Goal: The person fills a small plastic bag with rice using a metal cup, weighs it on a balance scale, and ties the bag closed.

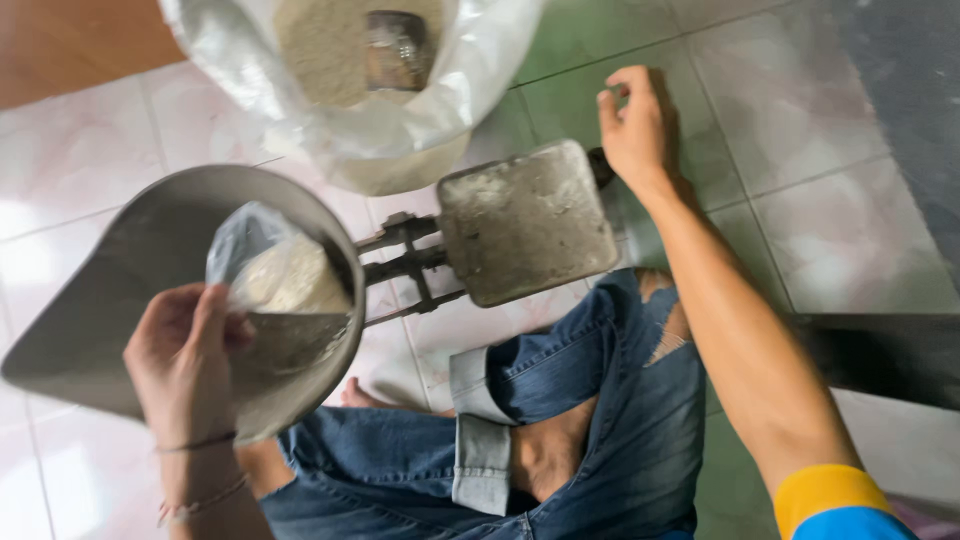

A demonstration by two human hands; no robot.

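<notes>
Glossy tiled floor, seen from straight above in soft daylight.

Large square tiles in pale pink-white marbling, split by thin dark grout lines, with a faint green cast across the upper middle and again low down at the right. Bright glare washing out the tiles along the left edge. Brown wooden surface filling the top-left corner. Dark grey speckled strip running down the right edge, and a flat black slab lying below it.
</notes>
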